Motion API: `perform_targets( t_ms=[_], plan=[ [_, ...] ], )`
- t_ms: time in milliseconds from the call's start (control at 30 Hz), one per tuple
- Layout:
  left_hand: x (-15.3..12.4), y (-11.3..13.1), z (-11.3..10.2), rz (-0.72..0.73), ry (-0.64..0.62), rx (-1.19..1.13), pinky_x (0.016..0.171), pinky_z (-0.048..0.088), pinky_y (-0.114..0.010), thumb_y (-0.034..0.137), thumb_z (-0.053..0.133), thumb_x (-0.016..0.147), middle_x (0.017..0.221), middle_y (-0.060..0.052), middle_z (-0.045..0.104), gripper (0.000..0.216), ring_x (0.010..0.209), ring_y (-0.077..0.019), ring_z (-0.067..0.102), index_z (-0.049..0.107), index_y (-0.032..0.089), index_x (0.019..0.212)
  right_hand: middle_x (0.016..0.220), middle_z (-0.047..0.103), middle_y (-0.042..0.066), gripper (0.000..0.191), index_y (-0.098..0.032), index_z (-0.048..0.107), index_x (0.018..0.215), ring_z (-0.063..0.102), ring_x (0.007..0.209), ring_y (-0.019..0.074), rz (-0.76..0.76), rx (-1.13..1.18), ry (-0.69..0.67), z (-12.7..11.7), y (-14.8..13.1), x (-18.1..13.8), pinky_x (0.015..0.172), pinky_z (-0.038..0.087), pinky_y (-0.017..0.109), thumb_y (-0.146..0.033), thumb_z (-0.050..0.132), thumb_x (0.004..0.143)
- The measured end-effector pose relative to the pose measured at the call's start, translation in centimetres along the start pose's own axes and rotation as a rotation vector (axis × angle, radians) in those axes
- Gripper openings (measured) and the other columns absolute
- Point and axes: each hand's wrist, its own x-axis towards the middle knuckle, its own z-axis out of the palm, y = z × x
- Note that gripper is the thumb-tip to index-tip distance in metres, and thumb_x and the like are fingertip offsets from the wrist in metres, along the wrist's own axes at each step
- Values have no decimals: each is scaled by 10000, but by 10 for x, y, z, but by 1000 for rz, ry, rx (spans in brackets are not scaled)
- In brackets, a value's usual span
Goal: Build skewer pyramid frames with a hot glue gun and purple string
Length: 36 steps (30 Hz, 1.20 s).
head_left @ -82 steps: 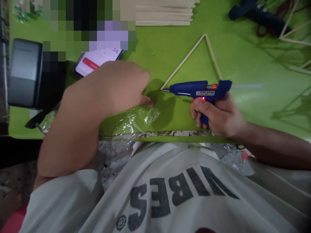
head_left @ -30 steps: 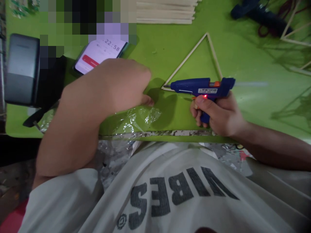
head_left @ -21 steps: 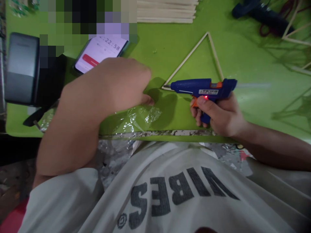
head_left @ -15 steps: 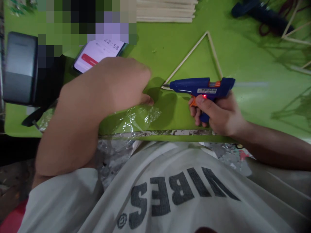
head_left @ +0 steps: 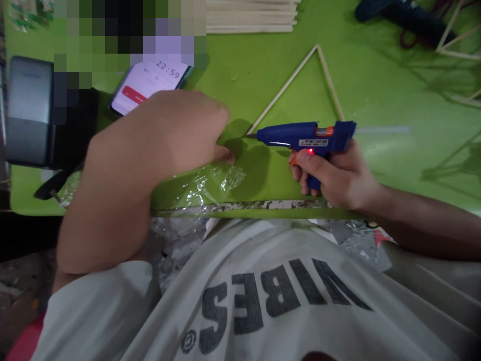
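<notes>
My right hand (head_left: 334,173) is wrapped round the grip of a blue hot glue gun (head_left: 289,134), its fingers at the orange trigger (head_left: 294,160). A small red light glows on the gun, and a clear glue stick (head_left: 383,130) sticks out of its back. The metal nozzle meets the lower left corner of a triangle of thin wooden sticks (head_left: 284,89); the gun hides its lower side. To the left, my left hand (head_left: 188,130) is over the table, curled, with its thumb showing and the other fingers hidden. Crinkled clear plastic wrap (head_left: 210,185) lies just below it.
A lit phone (head_left: 130,95) lies behind my left forearm. A black case-like object (head_left: 30,110) stands at the left edge. Wooden sticks (head_left: 251,17) are stacked at the back. A dark tool (head_left: 406,22) and stick frames (head_left: 460,52) are at the right on the green table (head_left: 394,90).
The view has shifted slightly. The nozzle now covers the triangle's lower left corner, which showed before. The phone's digits changed from 22:58 to 22:59. My left hand has barely moved.
</notes>
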Motion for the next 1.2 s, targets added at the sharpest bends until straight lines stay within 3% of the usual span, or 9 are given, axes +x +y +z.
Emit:
perform_targets(
  t_ms=[133, 233, 300, 567, 733, 833, 1033, 1200],
  plan=[
    [-1, 3, -2, 18, 2, 30, 934, 619, -486, 757, 632, 995, 883, -107, 717, 564, 880, -334, 749, 811, 255, 1180, 725, 698, -3, 463, -237, 753, 951, 635, 469, 125, 17, -8, 5, -4, 1, -2, 369, 470, 267, -686, 823, 1043],
    [-1, 2, -2, 46, 34, 60, 697, 525, -420, 733, 644, 1005, 825, -97, 701, 511, 660, -267, 648, 766, 238, 1046, 732, 708, -9, 442, -242, 759, 982, 646, 467, 133, 20, 6, 9, -6, 2, -3, 359, 465, 271, -674, 844, 1030],
    [-1, 1, 0, 57, 51, 61, 649, 485, -408, 740, 651, 1005, 808, -93, 695, 515, 617, -253, 615, 757, 237, 1032, 735, 716, -9, 451, -241, 757, 983, 649, 468, 134, 26, 7, 21, -7, 2, -3, 360, 474, 271, -680, 852, 1020],
    [-2, 4, -1, 49, 54, 80, 666, 556, -426, 750, 689, 1013, 792, -64, 680, 513, 627, -278, 646, 763, 244, 1050, 707, 707, 7, 605, -209, 758, 899, 638, 427, 131, 20, 5, 68, 0, -2, 1, 317, 452, 254, -801, 881, 918],
    [-3, 7, -3, 46, 57, 82, 655, 550, -431, 734, 721, 999, 768, -68, 666, 498, 638, -300, 664, 755, 237, 1006, 720, 705, 3, 542, -208, 761, 930, 630, 449, 117, 7, 5, 43, 1, -2, 2, 336, 471, 240, -738, 854, 988],
    [-4, 9, -4, 40, 48, 77, 720, 580, -437, 714, 724, 1006, 781, -79, 669, 499, 688, -307, 700, 782, 219, 1032, 739, 705, -3, 502, -215, 763, 961, 634, 459, 111, -12, 1, 12, 0, 0, 2, 346, 483, 235, -708, 835, 1022],
    [-2, 8, -2, -36, -13, 40, 1026, 634, -506, 731, 708, 1003, 875, -104, 701, 532, 932, -356, 774, 840, 243, 1168, 734, 692, -4, 500, -218, 762, 968, 632, 465, 106, -35, -2, -12, 0, 3, 3, 354, 483, 232, -710, 823, 1032],
    [0, 4, 2, -6, 17, 52, 1053, 639, -505, 764, 677, 1001, 871, -91, 695, 557, 947, -338, 771, 817, 248, 1161, 726, 696, 1, 502, -216, 743, 925, 637, 473, 113, -30, -9, -24, -2, 4, 2, 373, 518, 238, -699, 837, 1026]
  ],
)
